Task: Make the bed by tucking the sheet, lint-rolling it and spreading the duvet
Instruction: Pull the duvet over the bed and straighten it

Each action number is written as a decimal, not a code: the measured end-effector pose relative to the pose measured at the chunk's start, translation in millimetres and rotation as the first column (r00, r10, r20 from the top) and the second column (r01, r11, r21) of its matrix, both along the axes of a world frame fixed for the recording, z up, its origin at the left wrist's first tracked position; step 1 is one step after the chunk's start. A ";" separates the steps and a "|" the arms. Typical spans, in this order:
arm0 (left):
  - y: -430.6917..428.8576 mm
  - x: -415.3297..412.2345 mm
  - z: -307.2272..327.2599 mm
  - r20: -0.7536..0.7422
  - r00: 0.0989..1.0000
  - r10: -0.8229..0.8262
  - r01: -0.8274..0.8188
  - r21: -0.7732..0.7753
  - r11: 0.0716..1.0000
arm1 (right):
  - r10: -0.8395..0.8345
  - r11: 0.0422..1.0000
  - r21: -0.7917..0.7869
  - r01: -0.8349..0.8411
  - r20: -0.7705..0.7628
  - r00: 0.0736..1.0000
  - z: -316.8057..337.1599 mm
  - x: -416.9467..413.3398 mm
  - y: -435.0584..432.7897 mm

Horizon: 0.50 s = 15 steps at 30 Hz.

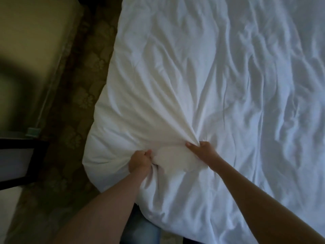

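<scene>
A patterned carpet (75,106) with pale leaf-like motifs is seen on the floor. On its far left a cream wall (35,41) is met, along whose base a thin white cable (44,101) is run. Nearer, beside the carpet's left edge, a dark-framed piece of furniture (15,155) is seen.

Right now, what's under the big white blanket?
You can't see. The white duvet covers nearly the whole bed, hiding any sheet or mattress. Both hands, left hand and right hand, grip its bunched fabric. Patterned carpet shows beside it.
</scene>
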<state>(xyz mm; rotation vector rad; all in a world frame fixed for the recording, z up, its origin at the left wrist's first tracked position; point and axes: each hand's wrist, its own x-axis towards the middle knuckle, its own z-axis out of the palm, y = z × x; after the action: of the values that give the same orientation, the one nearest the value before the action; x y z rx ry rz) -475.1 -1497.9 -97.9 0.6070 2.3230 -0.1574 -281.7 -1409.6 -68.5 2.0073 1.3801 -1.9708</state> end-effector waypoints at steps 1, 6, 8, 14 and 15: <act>-1.0 8.0 5.5 0.003 1.000 0.003 -0.003 0.010 1.000 | -0.020 1.000 -0.012 0.020 -0.052 0.998 13.5 11.7 2.1; -1.0 52.9 47.6 -0.050 0.996 0.068 -0.065 0.071 0.995 | 0.051 0.998 0.039 -0.044 -0.184 0.982 82.8 58.9 11.5; -2.3 71.9 63.3 -0.051 0.997 0.066 -0.061 0.090 0.994 | 0.068 0.996 0.066 -0.056 -0.190 0.980 104.0 77.6 11.9; 12.1 149.5 92.1 0.076 0.993 -0.089 0.075 0.177 0.981 | 0.070 0.993 0.108 -0.052 -0.177 0.982 157.7 159.0 23.6; 14.0 160.5 93.7 0.100 0.990 -0.103 0.084 0.173 0.981 | 0.055 0.992 0.120 -0.037 -0.151 0.987 157.3 167.6 23.7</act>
<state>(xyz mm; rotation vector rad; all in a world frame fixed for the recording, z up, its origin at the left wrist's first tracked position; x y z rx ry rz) -314.6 -1483.9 -4.2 0.7902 2.2177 0.0287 -114.1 -1385.9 88.9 1.8822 1.5939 -2.1124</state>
